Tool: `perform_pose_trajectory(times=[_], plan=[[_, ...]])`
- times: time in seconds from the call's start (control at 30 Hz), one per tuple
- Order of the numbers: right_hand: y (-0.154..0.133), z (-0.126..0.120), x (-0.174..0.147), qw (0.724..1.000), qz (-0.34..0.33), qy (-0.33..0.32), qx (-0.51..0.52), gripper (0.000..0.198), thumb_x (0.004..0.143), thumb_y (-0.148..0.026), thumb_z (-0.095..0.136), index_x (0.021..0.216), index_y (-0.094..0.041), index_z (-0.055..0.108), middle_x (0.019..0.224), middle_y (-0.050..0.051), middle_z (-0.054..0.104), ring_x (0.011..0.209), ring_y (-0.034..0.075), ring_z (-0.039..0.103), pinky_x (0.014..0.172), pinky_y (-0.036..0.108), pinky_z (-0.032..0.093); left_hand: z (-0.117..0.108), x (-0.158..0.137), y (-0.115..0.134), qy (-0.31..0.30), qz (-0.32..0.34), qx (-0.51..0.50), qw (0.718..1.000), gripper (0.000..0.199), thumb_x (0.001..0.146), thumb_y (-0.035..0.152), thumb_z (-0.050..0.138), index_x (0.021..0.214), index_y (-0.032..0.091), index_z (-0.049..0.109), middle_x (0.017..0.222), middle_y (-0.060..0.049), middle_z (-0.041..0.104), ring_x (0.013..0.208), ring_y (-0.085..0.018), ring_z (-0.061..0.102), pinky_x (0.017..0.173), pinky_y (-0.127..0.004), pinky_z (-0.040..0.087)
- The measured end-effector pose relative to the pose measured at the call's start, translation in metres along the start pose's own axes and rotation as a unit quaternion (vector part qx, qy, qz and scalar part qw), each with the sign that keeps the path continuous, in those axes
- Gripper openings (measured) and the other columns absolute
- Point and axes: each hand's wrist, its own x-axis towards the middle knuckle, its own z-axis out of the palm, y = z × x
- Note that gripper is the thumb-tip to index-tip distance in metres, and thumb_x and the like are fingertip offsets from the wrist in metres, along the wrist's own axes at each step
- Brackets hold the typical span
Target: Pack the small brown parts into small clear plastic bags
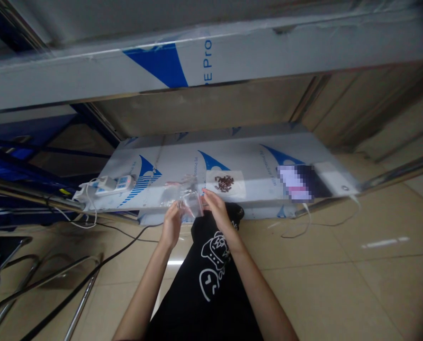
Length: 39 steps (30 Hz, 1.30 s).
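Observation:
A clear plastic bag (pixel 190 204) is held up at the front edge of the low shelf, with something reddish showing through it. My left hand (pixel 171 223) is closed on the bag's left side. At the opposite side, the fingers of my right hand (pixel 215 206) pinch its edge; small details at the fingertips are blurred. Just beyond my right hand lies a pile of small dark brown pieces (pixel 224 183) on a whitish sheet (pixel 240 184). Behind the bag, more clear plastic with reddish bits (pixel 175 183) rests on the shelf.
The shelf (pixel 175 151) wears printed protective film. A white power strip (pixel 116 185) with cables sits at its left end; a phone with a blurred screen (pixel 296 183) lies right. Overhead runs a thick upper edge (pixel 239 61). Metal chair legs (pixel 81 300) stand lower left.

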Motion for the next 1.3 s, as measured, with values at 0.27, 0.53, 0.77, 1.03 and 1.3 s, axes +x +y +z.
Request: perform_pose_trajectory(times=[0.27,0.53,0.77,1.03,1.3], plan=[[0.002,-0.006,-0.010,0.992,0.059,-0.113,-0.005,0.034,0.061,-0.034,0.070,0.089,-0.015,0.065,0.082,0.003,0.068,0.063,0.011,0.061,0.054,0.021,0.048,-0.021,-0.029,-0.018,0.080,-0.039,-0.010,0.996,0.024,0.069,0.034,0.061,0.082,0.015,0.057,0.072,0.000,0.058,0.064,-0.009,0.052,0.066,-0.021,0.041],[0.005,0.005,-0.030,0.974,0.048,-0.190,-0.110,0.032,0.066,-0.041,0.064,0.080,-0.014,0.066,0.068,0.002,0.065,0.056,0.011,0.061,0.046,0.019,0.045,-0.012,-0.064,-0.031,0.159,-0.048,-0.029,0.986,0.039,0.075,0.051,0.047,0.091,0.017,0.056,0.071,-0.001,0.061,0.062,-0.013,0.056,0.066,-0.026,0.043],[0.011,0.008,-0.045,0.975,-0.001,-0.136,-0.176,0.035,0.061,-0.039,0.067,0.085,-0.014,0.066,0.061,0.000,0.063,0.051,0.010,0.057,0.043,0.019,0.045,0.005,-0.087,-0.040,0.154,0.027,0.075,0.985,0.038,0.079,0.054,0.041,0.090,0.020,0.054,0.073,0.000,0.059,0.063,-0.014,0.055,0.064,-0.026,0.041],[-0.002,-0.010,-0.066,0.986,-0.037,-0.030,-0.160,0.034,0.070,-0.047,0.058,0.078,-0.014,0.064,0.064,0.000,0.060,0.052,0.010,0.056,0.040,0.017,0.044,0.027,-0.094,-0.041,0.016,0.068,0.167,0.984,0.038,0.085,0.049,0.034,0.085,0.019,0.057,0.074,-0.003,0.056,0.070,-0.016,0.051,0.069,-0.026,0.039],[-0.003,-0.012,-0.086,0.989,0.001,-0.034,-0.142,0.034,0.068,-0.045,0.062,0.085,-0.016,0.062,0.062,-0.001,0.059,0.048,0.009,0.054,0.039,0.017,0.043,0.025,-0.078,-0.050,0.067,0.043,0.131,0.988,0.032,0.081,0.046,0.042,0.104,0.022,0.044,0.101,-0.006,0.054,0.094,-0.018,0.054,0.083,-0.028,0.041]])
